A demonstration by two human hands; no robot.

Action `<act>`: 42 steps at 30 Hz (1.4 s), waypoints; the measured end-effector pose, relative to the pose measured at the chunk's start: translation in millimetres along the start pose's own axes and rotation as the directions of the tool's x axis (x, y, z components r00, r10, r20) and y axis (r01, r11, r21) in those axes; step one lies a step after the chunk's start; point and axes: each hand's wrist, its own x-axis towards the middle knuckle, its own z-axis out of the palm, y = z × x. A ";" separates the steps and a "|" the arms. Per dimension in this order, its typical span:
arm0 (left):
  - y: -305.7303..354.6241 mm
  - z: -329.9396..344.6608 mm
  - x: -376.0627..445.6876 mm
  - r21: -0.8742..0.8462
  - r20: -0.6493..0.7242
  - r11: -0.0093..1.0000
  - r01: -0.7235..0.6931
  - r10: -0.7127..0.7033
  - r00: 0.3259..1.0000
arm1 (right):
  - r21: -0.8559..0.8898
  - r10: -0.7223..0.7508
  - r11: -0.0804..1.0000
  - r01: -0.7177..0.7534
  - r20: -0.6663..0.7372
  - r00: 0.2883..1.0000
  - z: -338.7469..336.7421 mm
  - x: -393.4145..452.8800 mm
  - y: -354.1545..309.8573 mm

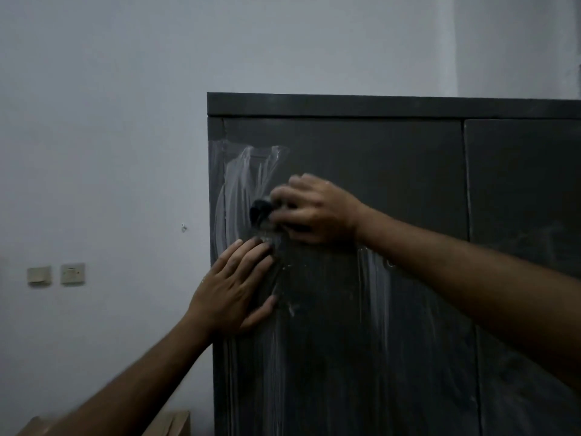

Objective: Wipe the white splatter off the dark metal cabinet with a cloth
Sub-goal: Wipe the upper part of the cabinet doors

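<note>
Noting, nearest the camera, a tan cardboard box (176, 421) peeking in at the bottom edge, left of the cabinet base.

Seeing the left hand (234, 289) lying flat on the left door of the tall dark grey metal cabinet (361, 341), fingers straight and together, holding nothing, bracing only.

Seeing the right hand (311, 209) just above it, grip curled tight round a small dark bunched cloth (260, 212), pressing it against the door at the lower edge of the white smeared splatter (248, 180). Cloth mostly hidden under the fingers; only a dark wad showing at the fingertips.

Locating residue: heavy curved streaks near the upper left corner of the door, spilling over the door's edge onto the frame strip; thinner vertical runs below the left hand and below the right wrist.

Judging risks:
- Smearing rather than lifting, given a cloth this small and probably loading up fast.
- Dragging white film onto cleaner metal below with downward strokes.
- Missing the seam between door and frame, where residue is likely lodging.
- Picking up splatter on the bracing palm and reprinting it elsewhere.
- Pushing the door inward under pressure, losing contact.

Farther off, two pale wall switch plates (56, 274) sitting on the grey-white wall (94, 121), well apart from the work.
</note>
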 end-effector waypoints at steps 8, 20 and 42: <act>0.3 0.9 -1.0 0.017 -0.008 1.000 -0.006 0.006 1.000 | 0.046 0.278 0.961 -0.274 -0.170 0.945 16.8 32.6 -21.1; 2.1 3.7 -4.2 -0.007 -0.060 1.000 0.011 -0.011 0.998 | 0.068 0.174 0.983 -0.168 -0.095 0.980 18.7 56.1 -20.9; 3.3 1.4 -5.5 -0.014 -0.080 1.000 0.027 -0.028 0.996 | 0.086 0.058 0.995 -0.048 -0.119 0.991 21.9 97.7 -5.5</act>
